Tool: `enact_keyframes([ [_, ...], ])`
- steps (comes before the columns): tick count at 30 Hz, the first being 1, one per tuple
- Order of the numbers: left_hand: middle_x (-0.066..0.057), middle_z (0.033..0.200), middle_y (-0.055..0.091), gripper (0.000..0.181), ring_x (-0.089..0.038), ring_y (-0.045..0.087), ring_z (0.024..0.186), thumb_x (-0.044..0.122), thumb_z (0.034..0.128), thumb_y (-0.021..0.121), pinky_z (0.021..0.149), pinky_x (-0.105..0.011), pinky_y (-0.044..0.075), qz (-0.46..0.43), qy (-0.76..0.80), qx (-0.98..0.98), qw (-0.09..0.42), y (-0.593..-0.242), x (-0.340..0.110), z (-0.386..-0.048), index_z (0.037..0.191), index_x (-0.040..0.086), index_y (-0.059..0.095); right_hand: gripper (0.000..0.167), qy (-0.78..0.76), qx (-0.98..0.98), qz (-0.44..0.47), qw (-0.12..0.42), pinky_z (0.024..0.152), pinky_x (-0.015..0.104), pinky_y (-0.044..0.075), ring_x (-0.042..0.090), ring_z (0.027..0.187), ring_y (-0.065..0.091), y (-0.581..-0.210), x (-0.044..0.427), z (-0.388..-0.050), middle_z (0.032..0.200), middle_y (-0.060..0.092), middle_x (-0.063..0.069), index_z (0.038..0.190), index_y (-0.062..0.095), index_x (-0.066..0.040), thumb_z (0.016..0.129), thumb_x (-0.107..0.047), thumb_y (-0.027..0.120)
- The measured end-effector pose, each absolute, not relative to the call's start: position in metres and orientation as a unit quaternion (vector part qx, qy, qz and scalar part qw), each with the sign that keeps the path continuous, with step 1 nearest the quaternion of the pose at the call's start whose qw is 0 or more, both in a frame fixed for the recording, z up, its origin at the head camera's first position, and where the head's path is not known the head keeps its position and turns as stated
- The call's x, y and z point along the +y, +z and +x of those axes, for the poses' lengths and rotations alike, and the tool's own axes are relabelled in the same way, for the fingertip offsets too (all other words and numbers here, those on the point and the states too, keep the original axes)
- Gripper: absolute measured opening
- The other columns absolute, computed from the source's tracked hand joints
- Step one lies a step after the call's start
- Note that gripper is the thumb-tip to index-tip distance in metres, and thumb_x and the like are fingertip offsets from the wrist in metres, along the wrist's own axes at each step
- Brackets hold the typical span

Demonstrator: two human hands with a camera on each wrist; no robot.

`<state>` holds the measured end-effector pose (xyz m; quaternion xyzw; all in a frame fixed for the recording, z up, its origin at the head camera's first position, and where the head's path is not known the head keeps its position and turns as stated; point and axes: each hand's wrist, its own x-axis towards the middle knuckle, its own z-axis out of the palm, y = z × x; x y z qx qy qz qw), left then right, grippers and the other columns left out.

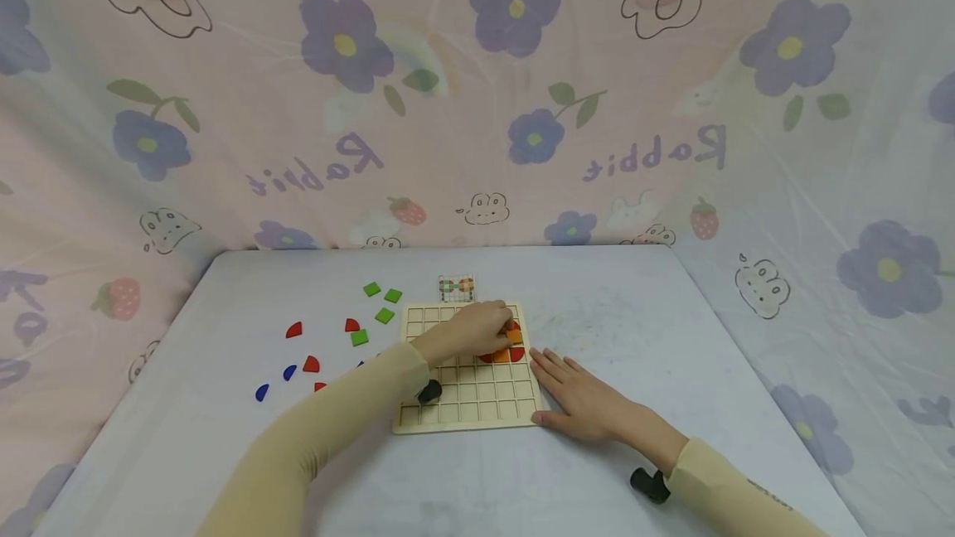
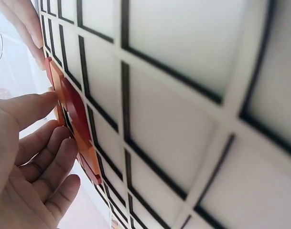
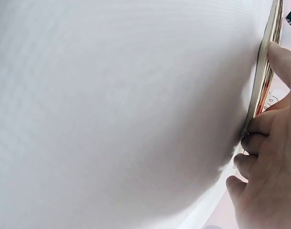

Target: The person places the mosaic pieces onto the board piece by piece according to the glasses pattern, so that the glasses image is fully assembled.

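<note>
A pale wooden grid board lies on the white table. My left hand reaches over its upper right part. Thumb and finger pinch an orange square there, among red rounded pieces and another orange square set on the grid. In the head view the left fingers partly cover these pieces. My right hand lies with extended fingers beside the board's right edge. Its thumb and fingertips touch that edge in the right wrist view.
Left of the board lie several green squares, red quarter-round pieces and blue half-round pieces. A small printed pattern card sits behind the board. Black devices are on both wrists. A patterned curtain hangs behind the table.
</note>
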<state>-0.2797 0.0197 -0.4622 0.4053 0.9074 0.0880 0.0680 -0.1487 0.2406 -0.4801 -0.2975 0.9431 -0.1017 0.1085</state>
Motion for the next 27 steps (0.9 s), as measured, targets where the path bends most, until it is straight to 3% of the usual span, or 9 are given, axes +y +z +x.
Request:
enact_keyframes([
  [15,0.000,0.107,0.065,0.023,-0.013,0.063,0.089,0.032,0.1013,0.070,0.078,-0.028,0.054,0.410,0.079,0.907,0.063,-0.4630,0.0198,-0.2794,0.115,0.014,0.074,0.083,-0.101,0.942,-0.301,0.103,0.124,0.058,0.021,0.038,0.158,0.017,-0.4807,0.2409,-0.1490,0.172,0.018,0.017,0.161,0.029,0.002,0.105,-0.054,0.053],
  [27,0.000,0.106,0.064,0.023,-0.011,0.060,0.088,0.028,0.1016,0.068,0.077,-0.026,0.053,0.404,0.141,0.902,0.066,-0.4558,0.0112,-0.2808,0.116,0.011,0.072,0.083,-0.100,0.944,-0.299,0.103,0.124,0.058,0.022,0.038,0.157,0.018,-0.4805,0.2406,-0.1487,0.171,0.020,0.017,0.161,0.029,0.002,0.105,-0.053,0.055],
])
